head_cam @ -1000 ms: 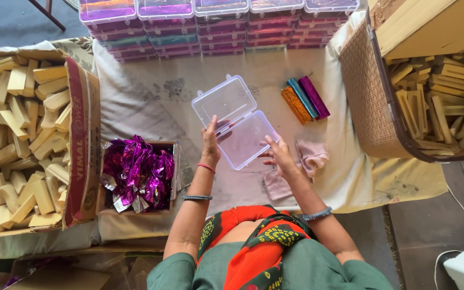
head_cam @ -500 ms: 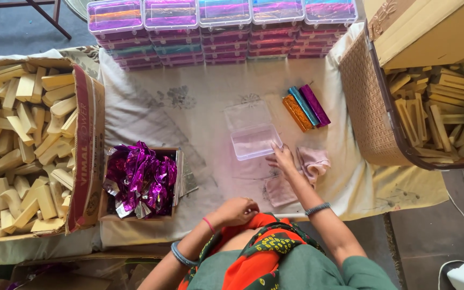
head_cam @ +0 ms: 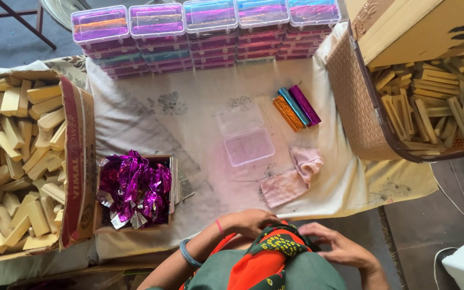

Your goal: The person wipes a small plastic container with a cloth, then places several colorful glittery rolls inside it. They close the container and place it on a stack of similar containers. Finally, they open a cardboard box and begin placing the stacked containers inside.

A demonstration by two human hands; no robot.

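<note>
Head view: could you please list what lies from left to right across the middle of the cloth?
Cardboard box of pale wooden blocks → small box of purple foil wrappers → open clear plastic case → crumpled pink cloth → brown woven basket of sticks.

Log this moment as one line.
left hand: at lap, empty | right hand: at lap, empty | clear box: open on cloth, untouched

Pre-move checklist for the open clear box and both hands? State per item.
1. Clear plastic box open, lid flat on the cloth: ok.
2. Box interior holds nothing: ok, looks bare.
3. Left hand free: cannot tell, it rests against the scarf.
4. Right hand free: cannot tell, fingers at the scarf.
5. Three wrapped sticks lie beside the box, apart from it: ok.
6. Pink cloth off the box: ok.
</note>
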